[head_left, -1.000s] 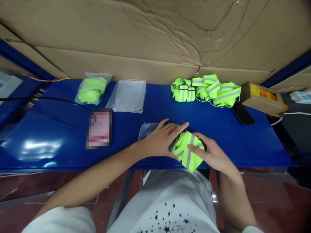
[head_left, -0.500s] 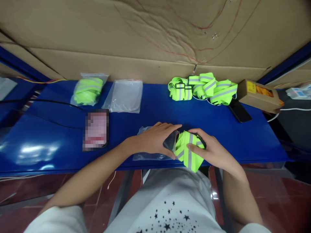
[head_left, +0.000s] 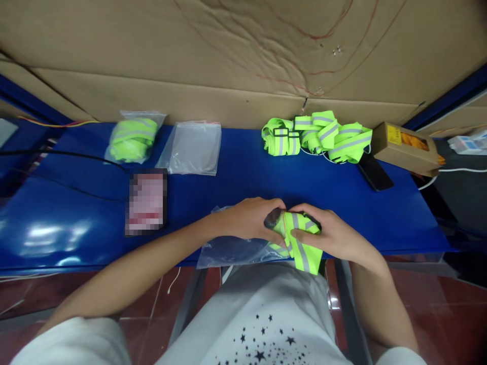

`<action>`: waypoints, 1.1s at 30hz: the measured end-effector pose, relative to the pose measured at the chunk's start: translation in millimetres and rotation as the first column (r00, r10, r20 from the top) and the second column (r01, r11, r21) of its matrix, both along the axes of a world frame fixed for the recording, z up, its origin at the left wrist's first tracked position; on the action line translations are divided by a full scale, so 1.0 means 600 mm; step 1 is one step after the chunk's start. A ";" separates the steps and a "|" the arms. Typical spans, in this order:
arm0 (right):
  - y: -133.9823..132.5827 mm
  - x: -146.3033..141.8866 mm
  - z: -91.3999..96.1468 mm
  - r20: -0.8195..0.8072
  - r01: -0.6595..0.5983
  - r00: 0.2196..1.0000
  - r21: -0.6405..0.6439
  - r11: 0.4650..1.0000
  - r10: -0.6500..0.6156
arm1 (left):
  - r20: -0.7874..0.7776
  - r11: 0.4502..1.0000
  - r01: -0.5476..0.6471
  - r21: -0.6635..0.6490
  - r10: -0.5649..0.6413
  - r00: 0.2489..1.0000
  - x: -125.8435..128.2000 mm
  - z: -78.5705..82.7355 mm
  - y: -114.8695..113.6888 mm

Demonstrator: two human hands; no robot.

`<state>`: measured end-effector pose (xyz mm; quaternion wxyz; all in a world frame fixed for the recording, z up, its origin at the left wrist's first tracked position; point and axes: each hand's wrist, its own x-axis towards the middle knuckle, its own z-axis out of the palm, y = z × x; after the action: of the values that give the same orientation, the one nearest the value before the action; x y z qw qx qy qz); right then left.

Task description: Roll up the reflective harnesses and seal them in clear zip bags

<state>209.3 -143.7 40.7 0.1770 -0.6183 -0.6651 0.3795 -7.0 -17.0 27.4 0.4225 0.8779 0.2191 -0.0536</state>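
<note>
At the front edge of the blue table, my right hand (head_left: pixel 323 228) grips a folded neon-yellow reflective strap (head_left: pixel 304 248) with grey stripes. My left hand (head_left: pixel 256 218) is curled round the mouth of a clear plastic bag (head_left: pixel 236 252), its thumb and fingertips closed on the film against the strap. The strap's left side is inside the bag's opening; its right side sticks out, with one striped end hanging toward my shirt. Black parts show at the strap's upper right, by my right fingers. Most of the bag lies flat beneath my left wrist.
Along the back stand a bagged neon strap (head_left: pixel 134 138), a stack of clear bags (head_left: pixel 196 148), several loose strap bundles (head_left: pixel 317 133) and a cardboard box (head_left: pixel 407 149). A dark phone (head_left: pixel 376 172) lies before the box. A blurred-out device (head_left: pixel 146 202) with black cables (head_left: pixel 64 153) is at left.
My left fingers have closed in toward the strap, drawing the bag's mouth over its left side. Both hands are nearer each other, and the bag's lower edge has spread toward the table's front edge.
</note>
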 end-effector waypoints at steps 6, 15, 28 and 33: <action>0.001 0.000 -0.001 -0.036 0.039 0.999 0.089 0.995 -0.036 | 0.125 0.894 0.070 -0.443 -0.016 0.992 -0.013 -0.003 0.025; -0.002 0.003 -0.011 -0.091 -0.028 0.995 0.235 0.972 0.051 | 0.129 0.892 -0.047 -0.449 0.117 0.985 0.015 -0.009 -0.002; 0.017 -0.007 -0.040 -0.304 0.141 0.952 0.361 0.922 -0.027 | 0.137 0.686 -0.074 -0.724 0.248 0.959 0.010 -0.028 0.005; 0.021 -0.006 -0.022 -0.343 0.072 0.936 0.413 0.908 0.082 | 0.121 0.652 0.044 -0.757 0.074 0.990 -0.001 -0.012 -0.005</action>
<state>205.5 -131.0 27.8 0.4206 -0.4858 -0.6900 0.3332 -7.5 -19.7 20.0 0.7649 0.6211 0.1537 -0.0743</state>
